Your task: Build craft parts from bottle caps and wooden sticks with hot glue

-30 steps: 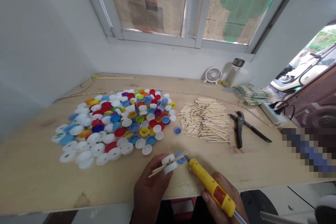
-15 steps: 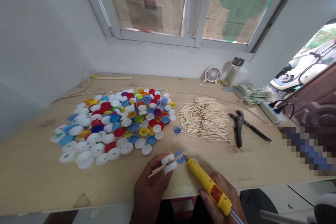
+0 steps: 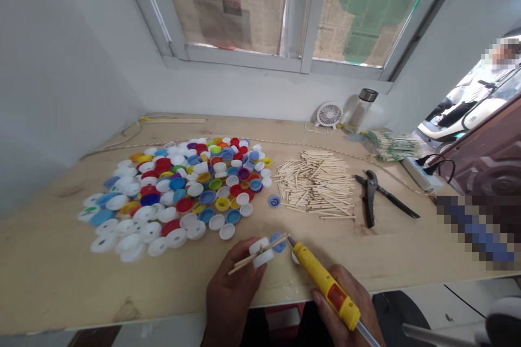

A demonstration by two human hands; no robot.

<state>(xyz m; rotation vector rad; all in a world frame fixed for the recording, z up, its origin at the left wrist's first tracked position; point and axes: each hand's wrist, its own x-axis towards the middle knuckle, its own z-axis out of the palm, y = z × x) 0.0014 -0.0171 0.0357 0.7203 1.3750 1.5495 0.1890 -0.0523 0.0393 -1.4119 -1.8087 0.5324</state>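
Observation:
Between the fingers of my left hand (image 3: 230,295) are two white bottle caps (image 3: 263,258), held side by side on edge. Thin wooden sticks (image 3: 243,263) run across and between them and point out at both ends. My right hand (image 3: 360,303) is wrapped round a yellow hot glue gun (image 3: 315,274), a clear glue stick (image 3: 367,334) coming out of its back end. The gun's dark nozzle is close to the far ends of the sticks; whether it touches them I cannot tell. Just beyond lies a blue cap (image 3: 279,242) on the table. A pale cap (image 3: 295,257) is partly hidden by the gun.
A wide heap of coloured bottle caps (image 3: 195,190) covers the left of the table. Cut sticks (image 3: 321,181) lie in a pile right of it, beside black-handled cutters (image 3: 369,198). Further back are a fan (image 3: 329,114), a bottle (image 3: 360,111), bagged sticks (image 3: 394,145) and a power strip (image 3: 422,173).
The glue gun's nozzle has shifted slightly right, and the stick ends have turned a little in my left hand. A person has come into view outside the doorway at right.

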